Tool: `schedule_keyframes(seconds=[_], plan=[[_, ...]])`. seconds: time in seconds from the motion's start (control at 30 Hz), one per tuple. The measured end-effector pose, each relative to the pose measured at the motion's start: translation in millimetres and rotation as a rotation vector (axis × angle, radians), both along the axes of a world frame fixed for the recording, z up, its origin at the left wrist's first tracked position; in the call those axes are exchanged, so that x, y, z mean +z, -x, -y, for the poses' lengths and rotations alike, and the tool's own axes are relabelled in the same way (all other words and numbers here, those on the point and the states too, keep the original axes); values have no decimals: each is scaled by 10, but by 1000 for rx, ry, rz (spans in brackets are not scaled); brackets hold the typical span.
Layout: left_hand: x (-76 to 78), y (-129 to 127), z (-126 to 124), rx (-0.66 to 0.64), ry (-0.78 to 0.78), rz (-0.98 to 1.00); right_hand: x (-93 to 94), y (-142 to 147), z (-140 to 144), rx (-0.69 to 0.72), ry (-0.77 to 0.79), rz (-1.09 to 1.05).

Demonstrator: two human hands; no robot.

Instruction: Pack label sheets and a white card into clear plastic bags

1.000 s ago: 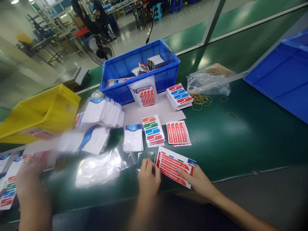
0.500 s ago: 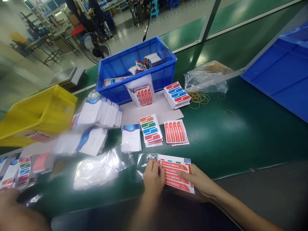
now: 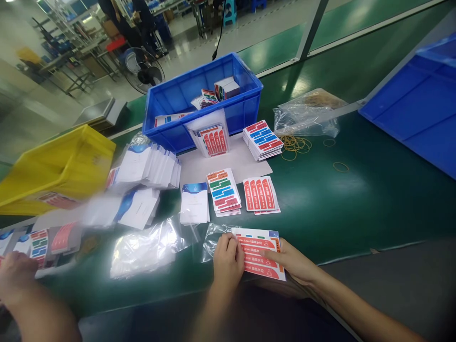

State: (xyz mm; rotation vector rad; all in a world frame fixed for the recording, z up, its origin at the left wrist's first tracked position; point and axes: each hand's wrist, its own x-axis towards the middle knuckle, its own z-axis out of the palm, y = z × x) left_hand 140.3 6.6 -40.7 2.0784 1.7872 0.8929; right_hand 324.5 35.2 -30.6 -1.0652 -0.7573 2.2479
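While the left hand (image 3: 228, 259) pinches the mouth of a clear plastic sleeve (image 3: 213, 237) flat on the counter (image 3: 338, 209), the right hand (image 3: 294, 263) grips the red label sheet (image 3: 260, 251) by its edge, lined up with that opening. Just beyond lie three sorted piles: booklets (image 3: 194, 203), coloured labels (image 3: 223, 191), red labels (image 3: 261, 194), within reach. Farther off, a blue bin (image 3: 203, 104) holds stock. A co-worker's hand (image 3: 14, 275) works at far left.
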Motion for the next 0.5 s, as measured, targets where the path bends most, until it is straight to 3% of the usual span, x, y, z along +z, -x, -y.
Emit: schedule_keyframes(seconds=[0.2,0.3,0.4,0.5], plan=[[69,21,17,8,12,-10,36,215,11,-7,-184,166],[141,21,30,4,36,59,93,316,-15,57,-271,179],[278,35,45,18,49,198,185,316,-81,119,-403,179],[479,92,52,128,54,370,299,238,-156,52,-507,142]])
